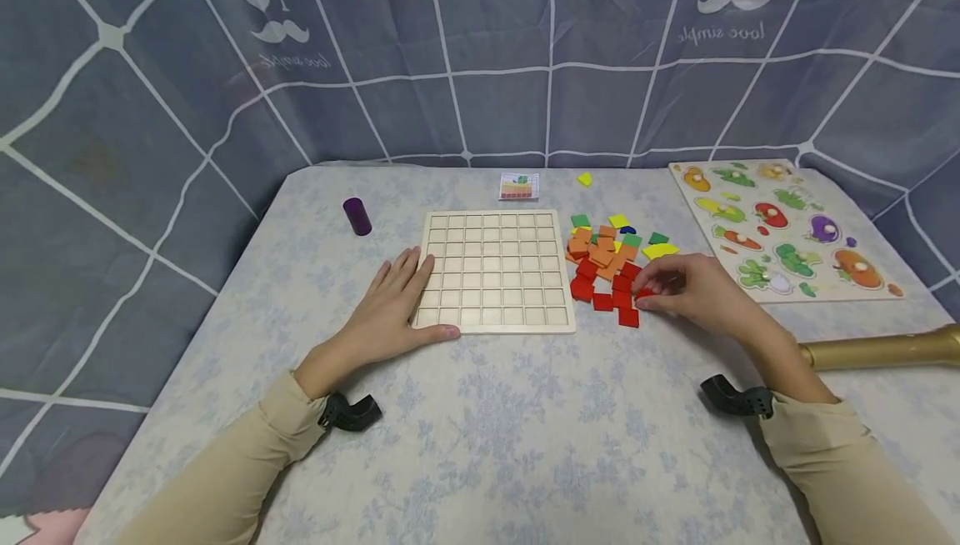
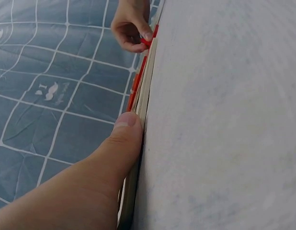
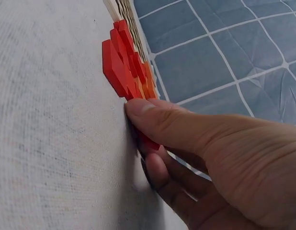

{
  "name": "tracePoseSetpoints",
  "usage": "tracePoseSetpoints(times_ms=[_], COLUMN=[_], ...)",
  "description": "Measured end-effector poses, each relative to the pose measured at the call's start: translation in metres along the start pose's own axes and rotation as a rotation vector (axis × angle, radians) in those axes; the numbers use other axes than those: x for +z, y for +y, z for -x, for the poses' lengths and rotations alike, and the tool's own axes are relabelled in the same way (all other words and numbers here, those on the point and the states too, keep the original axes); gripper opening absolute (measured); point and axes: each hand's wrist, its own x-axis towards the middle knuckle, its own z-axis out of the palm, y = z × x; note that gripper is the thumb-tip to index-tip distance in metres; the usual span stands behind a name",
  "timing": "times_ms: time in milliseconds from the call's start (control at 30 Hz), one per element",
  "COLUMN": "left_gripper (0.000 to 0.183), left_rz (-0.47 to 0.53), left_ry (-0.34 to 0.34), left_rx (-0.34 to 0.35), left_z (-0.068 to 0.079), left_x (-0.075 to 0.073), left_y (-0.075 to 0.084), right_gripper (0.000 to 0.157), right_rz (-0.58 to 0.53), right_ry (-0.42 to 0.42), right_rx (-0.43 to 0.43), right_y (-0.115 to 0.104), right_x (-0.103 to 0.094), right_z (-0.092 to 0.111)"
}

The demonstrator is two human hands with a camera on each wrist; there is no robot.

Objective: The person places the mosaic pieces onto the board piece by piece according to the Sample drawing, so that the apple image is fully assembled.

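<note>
A pale wooden grid board [image 1: 495, 330] lies flat on the table, its square cells bare. My left hand [image 1: 390, 303] rests on the board's left edge with fingers straight and thumb along the near left corner. To the right of the board my right hand [image 1: 693, 288] pinches a red tile [image 3: 150, 143] between thumb and fingers, partly hidden by them. Beside it spreads a loose pile of red tiles [image 1: 602, 302], with orange tiles [image 1: 600, 255] behind them. A few green tiles [image 1: 580, 220], yellow tiles [image 1: 660, 251] and a blue piece [image 1: 627, 230] lie at the pile's far side.
A small picture card [image 1: 519, 187] lies behind the board, near a yellow piece [image 1: 584, 179]. A purple cylinder [image 1: 357, 217] is at the left. A vegetable puzzle board [image 1: 750, 195] occupies the right back, and a gold-coloured tube [image 1: 877, 351] lies by the right forearm.
</note>
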Motion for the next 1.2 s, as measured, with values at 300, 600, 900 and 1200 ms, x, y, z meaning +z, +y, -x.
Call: tracePoseSetpoints(times_ms=[300,600,900,1200], left_gripper=[0.120,0.119,0.119,0.124], left_rz=[0.002,0.003,0.000,0.015], left_ry=[-0.014,-0.010,0.004,0.007], left_rx=[-0.004,-0.008,-0.012,0.005], left_z=[0.002,0.004,0.003,0.003], left_x=[-0.001,-0.001,-0.002,-0.004], left_y=[0.002,0.000,0.000,0.002], right_gripper=[0.025,0.022,0.015,0.008], right_rz=[-0.130,-0.134,-0.274,-0.262], right_ry=[0.210,0.193,0.040,0.075], right_rx=[-0.045,0.009,-0.026,-0.028], right_y=[-0.015,-0.055,-0.105,-0.114], right_x=[0.011,0.032,0.068,0.088], right_z=[0.004,-0.003,-0.023,-0.021])
